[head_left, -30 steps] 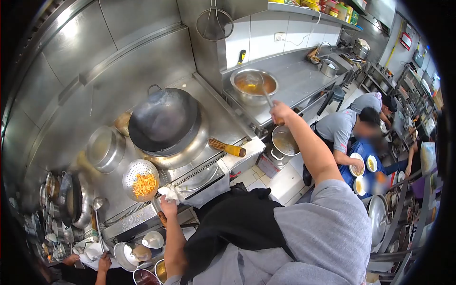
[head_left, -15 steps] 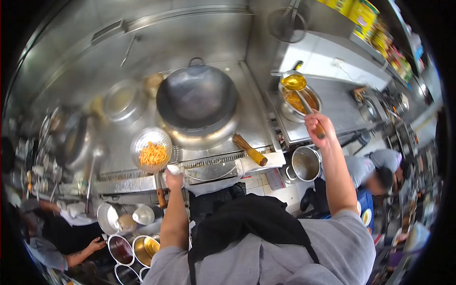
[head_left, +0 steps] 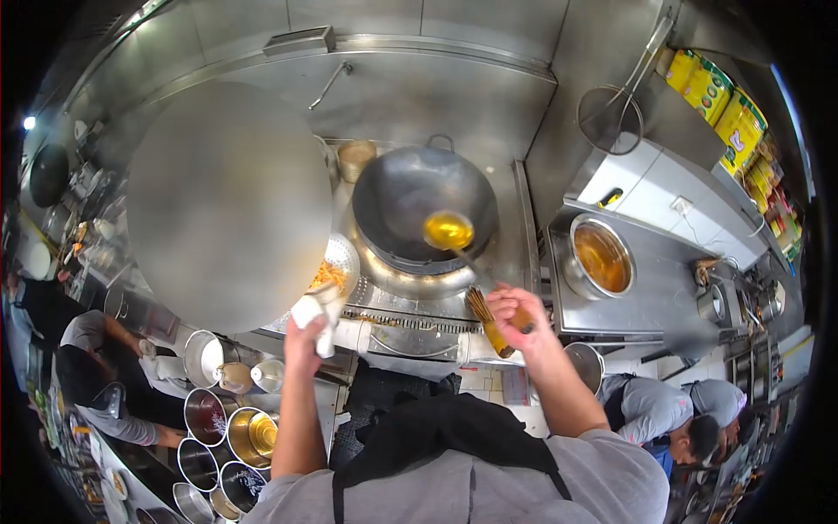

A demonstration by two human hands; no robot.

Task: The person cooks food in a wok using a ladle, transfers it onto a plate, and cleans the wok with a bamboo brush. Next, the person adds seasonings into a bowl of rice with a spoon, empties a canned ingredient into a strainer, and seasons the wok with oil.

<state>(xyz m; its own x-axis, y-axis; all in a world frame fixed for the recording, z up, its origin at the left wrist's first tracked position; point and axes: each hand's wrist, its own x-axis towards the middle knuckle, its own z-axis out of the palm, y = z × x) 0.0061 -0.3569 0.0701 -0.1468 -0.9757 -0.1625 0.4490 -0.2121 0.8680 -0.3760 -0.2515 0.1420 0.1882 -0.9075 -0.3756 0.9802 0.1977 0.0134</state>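
Note:
My right hand (head_left: 518, 321) is closed on the wooden handle of a ladle (head_left: 448, 231) full of yellow oil. The ladle's bowl hangs over the front right of a dark wok (head_left: 393, 192) on the burner. My left hand (head_left: 304, 347) is closed on a folded white cloth (head_left: 316, 321), in front of the stove edge. Just beyond the cloth lies a perforated skimmer (head_left: 349, 255) with orange fried strips (head_left: 326, 277), partly hidden by a large blurred patch. A bamboo brush (head_left: 489, 327) is close beside my right hand.
A metal pot of oil (head_left: 601, 257) stands on the right counter (head_left: 642, 301). A wire strainer (head_left: 609, 120) hangs on the wall. Several pots, one with yellow liquid (head_left: 252, 436), stand lower left. A co-worker (head_left: 100, 384) is at left; two people (head_left: 650, 406) bend at right.
My right hand has brought the oil-filled ladle left, from above the pot to over the wok. My left hand keeps the cloth. The view has shifted, and a blurred patch covers the left.

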